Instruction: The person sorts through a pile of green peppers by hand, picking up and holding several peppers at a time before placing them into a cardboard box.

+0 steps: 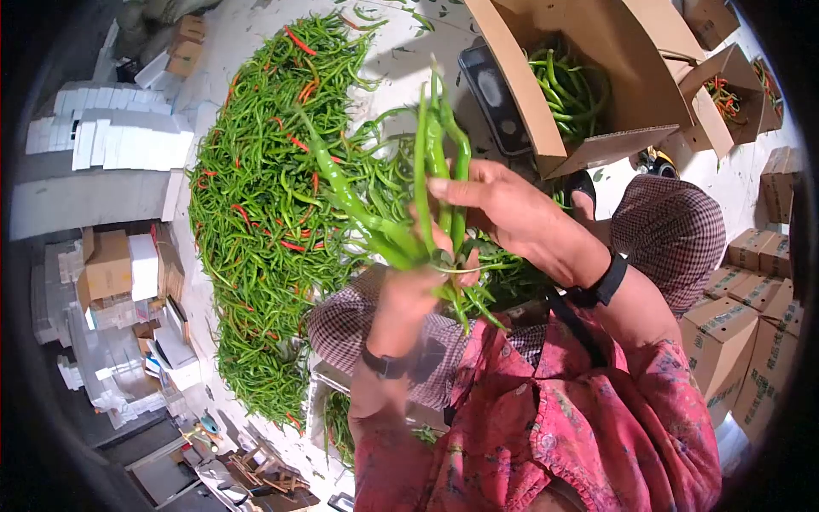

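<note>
My left hand (408,290), slightly blurred, is closed around a bunch of long green chili peppers (354,205) that stick out up and to the left. Just right of it, my right hand (503,205) grips several more green chili peppers with the thumb across them, their tips pointing up. Both hands are close together in front of my chest. Behind them on the floor spreads a large pile of green chili peppers (256,256) with some red ones mixed in. Part of the left fingers is hidden behind the peppers.
An open cardboard box (627,145) holding green peppers stands at the upper right, beside a dark tray-like object (495,98). A smaller box (725,98) contains red and green peppers. Stacked printed cartons (721,341) stand at right. White stacks (119,119) and boxes line the left.
</note>
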`<control>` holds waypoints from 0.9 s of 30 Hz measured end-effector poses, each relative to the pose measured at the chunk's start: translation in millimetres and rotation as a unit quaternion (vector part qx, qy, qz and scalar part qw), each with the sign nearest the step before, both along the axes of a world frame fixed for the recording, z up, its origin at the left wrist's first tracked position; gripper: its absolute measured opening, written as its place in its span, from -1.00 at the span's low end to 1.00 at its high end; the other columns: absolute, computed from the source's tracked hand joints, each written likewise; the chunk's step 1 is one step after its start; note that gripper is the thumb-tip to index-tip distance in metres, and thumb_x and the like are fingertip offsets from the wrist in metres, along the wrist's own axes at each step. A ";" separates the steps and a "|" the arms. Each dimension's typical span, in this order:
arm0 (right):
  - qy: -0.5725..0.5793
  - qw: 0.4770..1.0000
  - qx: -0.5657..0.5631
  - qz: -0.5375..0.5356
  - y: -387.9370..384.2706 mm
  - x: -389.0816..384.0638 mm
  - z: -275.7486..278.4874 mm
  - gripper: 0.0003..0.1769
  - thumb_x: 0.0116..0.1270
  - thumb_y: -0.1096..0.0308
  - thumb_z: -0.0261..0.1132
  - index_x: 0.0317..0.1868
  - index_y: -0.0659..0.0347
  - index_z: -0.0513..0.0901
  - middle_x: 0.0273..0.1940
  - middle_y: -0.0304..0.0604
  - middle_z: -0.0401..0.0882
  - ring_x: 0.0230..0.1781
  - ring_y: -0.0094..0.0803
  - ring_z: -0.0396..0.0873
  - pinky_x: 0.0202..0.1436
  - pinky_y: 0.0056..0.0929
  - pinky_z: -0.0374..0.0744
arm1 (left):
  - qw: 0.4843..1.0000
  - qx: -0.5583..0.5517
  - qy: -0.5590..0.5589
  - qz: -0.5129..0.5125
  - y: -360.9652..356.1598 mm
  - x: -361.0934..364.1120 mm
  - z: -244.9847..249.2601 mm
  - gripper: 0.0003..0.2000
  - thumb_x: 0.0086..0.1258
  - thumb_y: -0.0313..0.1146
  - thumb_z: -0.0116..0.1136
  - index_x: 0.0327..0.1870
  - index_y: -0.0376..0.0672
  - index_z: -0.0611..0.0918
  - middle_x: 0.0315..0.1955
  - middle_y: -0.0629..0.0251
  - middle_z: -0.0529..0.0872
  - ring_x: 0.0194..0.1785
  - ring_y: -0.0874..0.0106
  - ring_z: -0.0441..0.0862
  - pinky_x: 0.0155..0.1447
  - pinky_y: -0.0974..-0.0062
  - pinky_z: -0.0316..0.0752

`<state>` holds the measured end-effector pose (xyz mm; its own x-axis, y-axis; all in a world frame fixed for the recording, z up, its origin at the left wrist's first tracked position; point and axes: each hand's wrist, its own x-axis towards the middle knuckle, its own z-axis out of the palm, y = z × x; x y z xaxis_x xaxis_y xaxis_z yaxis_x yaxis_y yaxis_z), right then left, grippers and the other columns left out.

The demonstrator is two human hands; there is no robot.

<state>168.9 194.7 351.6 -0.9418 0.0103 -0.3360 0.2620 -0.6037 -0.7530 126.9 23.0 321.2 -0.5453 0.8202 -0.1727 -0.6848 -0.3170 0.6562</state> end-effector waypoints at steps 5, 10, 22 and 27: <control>0.049 0.982 -0.154 -0.103 25.7 -9.4 -8.8 -0.65 0.47 0.29 0.16 0.04 0.46 0.49 -0.03 0.06 0.60 0.01 -0.22 0.60 0.20 -0.29 0.54 | 0.997 0.006 0.002 -0.074 -8.9 -14.3 -4.7 -0.73 0.22 -0.25 0.36 -0.24 -0.15 0.52 0.10 -0.13 0.52 0.08 0.10 0.57 0.21 0.12 0.50; 0.111 0.954 -0.224 -0.164 55.6 -3.4 -13.4 -0.56 0.49 0.32 0.09 0.20 0.51 0.32 0.25 0.31 0.37 0.28 0.01 0.44 0.38 -0.17 0.44 | 0.997 0.029 0.002 -0.077 -9.7 -13.0 -13.0 -0.78 0.36 -0.33 0.24 -0.02 -0.09 0.58 0.27 -0.24 0.38 0.21 -0.03 0.52 0.17 0.08 0.55; 0.082 0.963 -0.158 -0.204 57.6 17.9 -2.0 -0.54 0.44 0.35 0.19 0.21 0.48 0.33 0.19 0.22 0.46 0.17 -0.11 0.54 0.31 -0.21 0.51 | 0.972 -0.224 0.030 0.063 -7.9 -17.2 -28.9 -0.74 0.40 -0.50 0.08 0.08 -0.28 0.48 -0.03 -0.05 0.64 0.05 0.12 0.62 0.07 0.13 0.60; 0.021 0.989 0.033 -0.145 45.6 54.1 -36.3 -0.59 0.44 0.27 0.19 0.17 0.37 0.47 0.05 0.04 0.61 0.08 -0.26 0.60 0.20 -0.33 0.52 | 0.973 -0.219 0.035 0.063 -5.3 -23.8 -19.7 -0.72 0.36 -0.48 0.16 0.06 -0.26 0.48 -0.11 0.03 0.65 -0.10 0.28 0.67 -0.17 0.37 0.61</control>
